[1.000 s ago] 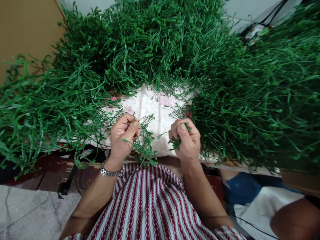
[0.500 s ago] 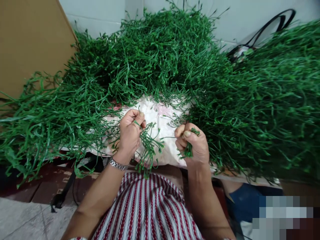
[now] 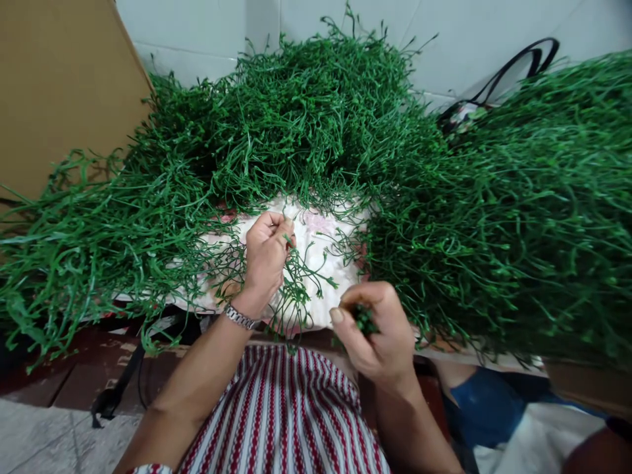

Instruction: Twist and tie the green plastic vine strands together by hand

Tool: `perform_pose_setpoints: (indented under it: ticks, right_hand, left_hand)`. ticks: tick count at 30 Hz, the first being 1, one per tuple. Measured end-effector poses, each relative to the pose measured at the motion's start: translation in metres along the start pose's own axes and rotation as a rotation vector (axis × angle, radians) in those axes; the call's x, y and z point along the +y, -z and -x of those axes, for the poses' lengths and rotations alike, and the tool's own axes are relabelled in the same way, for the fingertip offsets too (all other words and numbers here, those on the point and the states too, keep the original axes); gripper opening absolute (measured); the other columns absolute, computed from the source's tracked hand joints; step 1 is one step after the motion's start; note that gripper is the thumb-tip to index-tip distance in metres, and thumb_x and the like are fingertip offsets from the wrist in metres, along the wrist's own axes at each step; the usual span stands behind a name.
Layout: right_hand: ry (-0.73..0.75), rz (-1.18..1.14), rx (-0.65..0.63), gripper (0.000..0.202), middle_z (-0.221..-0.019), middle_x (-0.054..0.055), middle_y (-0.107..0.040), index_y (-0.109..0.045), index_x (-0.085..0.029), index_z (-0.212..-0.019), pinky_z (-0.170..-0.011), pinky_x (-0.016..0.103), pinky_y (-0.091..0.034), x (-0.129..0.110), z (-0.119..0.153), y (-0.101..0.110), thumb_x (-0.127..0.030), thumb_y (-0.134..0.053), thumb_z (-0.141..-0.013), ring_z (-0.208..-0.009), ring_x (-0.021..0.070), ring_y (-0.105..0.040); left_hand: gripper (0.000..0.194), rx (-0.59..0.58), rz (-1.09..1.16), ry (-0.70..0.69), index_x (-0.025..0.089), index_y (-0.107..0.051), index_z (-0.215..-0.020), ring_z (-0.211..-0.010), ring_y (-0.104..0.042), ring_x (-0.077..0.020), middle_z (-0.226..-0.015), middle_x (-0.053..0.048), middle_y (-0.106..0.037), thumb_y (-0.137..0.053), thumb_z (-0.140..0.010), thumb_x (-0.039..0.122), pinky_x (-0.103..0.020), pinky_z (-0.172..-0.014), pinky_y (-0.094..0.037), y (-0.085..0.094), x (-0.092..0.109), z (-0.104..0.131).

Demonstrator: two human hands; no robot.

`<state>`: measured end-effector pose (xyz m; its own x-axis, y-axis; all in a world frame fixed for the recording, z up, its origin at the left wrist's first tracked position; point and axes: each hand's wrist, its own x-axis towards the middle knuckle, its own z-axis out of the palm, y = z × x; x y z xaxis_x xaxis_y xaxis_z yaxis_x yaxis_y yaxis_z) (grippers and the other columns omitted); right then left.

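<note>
My left hand (image 3: 266, 260), with a metal watch (image 3: 240, 316) on its wrist, pinches several thin green stems (image 3: 299, 280). Their small knobbed tips hang down over the white cloth (image 3: 309, 303). My right hand (image 3: 388, 336) is curled loosely round a dark green clump of stem pieces (image 3: 364, 320), its thumb and forefinger tips close together. It sits lower than the left hand, near the front edge of the cloth. The fingers hide much of what both hands hold.
A big heap of green stems (image 3: 316, 112) stands against the tiled wall (image 3: 197, 33). More stems lie in a left pile (image 3: 113, 230) and a right pile (image 3: 498, 217). A brown board (image 3: 64, 85) leans at left. Behind the right pile is a black-handled bag (image 3: 464, 115). Another person's blue-clothed leg (image 3: 488, 401) shows at lower right.
My right hand has moved down and toward me, away from the left hand, and has turned with the clump in it. My left hand has shifted slightly right, still pinching the stems.
</note>
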<state>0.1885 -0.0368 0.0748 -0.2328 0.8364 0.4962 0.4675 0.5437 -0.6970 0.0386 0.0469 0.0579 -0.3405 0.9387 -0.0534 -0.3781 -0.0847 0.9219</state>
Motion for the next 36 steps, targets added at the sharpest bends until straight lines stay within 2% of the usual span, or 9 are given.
perform_pose_setpoints:
  ticks: [6, 10, 13, 17, 20, 24, 29, 33, 36]
  right_hand:
    - [0.275, 0.397, -0.169, 0.018, -0.076, 0.004, -0.065, -0.05, -0.019, -0.105, -0.059, 0.027, -0.041, -0.013, -0.012, -0.006, -0.02, -0.05, -0.087, -0.064, 0.0144, -0.059]
    - [0.087, 0.668, -0.201, 0.015, -0.075, 0.008, -0.066, -0.055, -0.015, -0.096, -0.054, 0.027, -0.035, 0.012, -0.024, -0.015, -0.026, -0.048, -0.089, -0.062, 0.0165, -0.06]
    - [0.009, 0.618, -0.228, 0.012, -0.072, 0.005, -0.066, -0.055, -0.016, -0.087, -0.055, 0.025, -0.036, 0.031, -0.022, -0.02, -0.025, -0.049, -0.088, -0.063, 0.0157, -0.061]
    - [-0.031, 0.461, -0.093, 0.011, -0.071, 0.002, -0.066, -0.056, -0.016, -0.086, -0.055, 0.022, -0.038, 0.039, -0.014, -0.021, -0.026, -0.052, -0.086, -0.06, 0.0129, -0.061]
    - [-0.053, 0.391, -0.01, 0.01, -0.071, 0.001, -0.066, -0.057, -0.017, -0.085, -0.055, 0.02, -0.039, 0.035, -0.011, -0.023, -0.026, -0.053, -0.085, -0.057, 0.0106, -0.059]
    - [-0.017, 0.341, 0.051, 0.006, -0.07, 0.001, -0.065, -0.057, -0.017, -0.083, -0.057, 0.02, -0.043, 0.03, -0.006, -0.032, -0.023, -0.054, -0.084, -0.06, 0.0107, -0.06]
    - [0.003, 0.259, 0.06, 0.009, -0.072, 0.001, -0.065, -0.056, -0.017, -0.092, -0.056, 0.02, -0.044, 0.03, 0.007, -0.046, -0.018, -0.052, -0.084, -0.059, 0.0101, -0.06]
    - [-0.001, 0.186, -0.015, 0.018, -0.083, 0.004, -0.068, -0.057, -0.015, -0.101, -0.059, 0.02, -0.047, 0.027, 0.013, -0.042, -0.015, -0.051, -0.084, -0.064, 0.0105, -0.062]
    - [-0.043, 0.113, -0.041, 0.022, -0.084, 0.002, -0.068, -0.059, -0.017, -0.104, -0.055, 0.018, -0.046, 0.02, 0.008, -0.019, -0.015, -0.054, -0.083, -0.058, 0.0078, -0.059]
  left_hand:
    - [0.016, -0.07, -0.084, -0.042, 0.017, -0.048, -0.066, -0.045, -0.043, -0.005, -0.052, 0.005, -0.046, -0.061, -0.074, 0.022, -0.015, -0.04, -0.029, -0.01, -0.009, 0.003]
    - [0.016, -0.143, -0.131, -0.061, 0.017, -0.048, -0.067, -0.045, -0.041, -0.0053, -0.051, 0.005, -0.045, -0.06, -0.076, 0.023, -0.016, -0.043, -0.031, -0.011, -0.013, 0.007]
    - [0.009, -0.199, -0.17, -0.079, 0.017, -0.053, -0.076, -0.054, -0.049, -0.0072, -0.062, 0.003, -0.051, -0.059, -0.077, 0.024, -0.018, -0.05, -0.039, -0.004, -0.013, 0.009]
    - [0.026, -0.12, -0.418, -0.41, 0.019, -0.056, -0.105, -0.095, -0.055, -0.0156, -0.102, -0.005, -0.058, -0.058, -0.08, 0.025, -0.029, -0.082, -0.046, 0.018, -0.006, 0.025]
    - [0.016, -0.097, -0.671, -0.676, 0.018, -0.06, -0.094, -0.097, -0.053, -0.0172, -0.096, -0.005, -0.057, -0.058, -0.079, 0.018, -0.031, -0.087, -0.043, 0.033, 0.0, 0.048]
    - [0.011, -0.335, -0.729, -0.481, 0.018, -0.058, -0.092, -0.083, -0.055, -0.0136, -0.085, -0.002, -0.059, -0.053, -0.082, 0.016, -0.026, -0.077, -0.044, 0.037, -0.005, 0.065]
    - [0.006, -0.288, -0.454, -0.136, 0.017, -0.055, -0.084, -0.072, -0.051, -0.0122, -0.076, 0.0, -0.054, -0.056, -0.079, 0.02, -0.023, -0.068, -0.041, 0.039, -0.021, 0.059]
    - [0.007, -0.338, -0.375, -0.048, 0.017, -0.055, -0.07, -0.064, -0.045, -0.0105, -0.067, 0.003, -0.05, -0.06, -0.075, 0.018, -0.022, -0.061, -0.036, 0.047, -0.025, 0.056]
    - [0.005, -0.321, -0.381, -0.037, 0.017, -0.057, -0.07, -0.066, -0.046, -0.011, -0.068, 0.002, -0.051, -0.06, -0.074, 0.016, -0.022, -0.063, -0.036, 0.052, -0.023, 0.055]
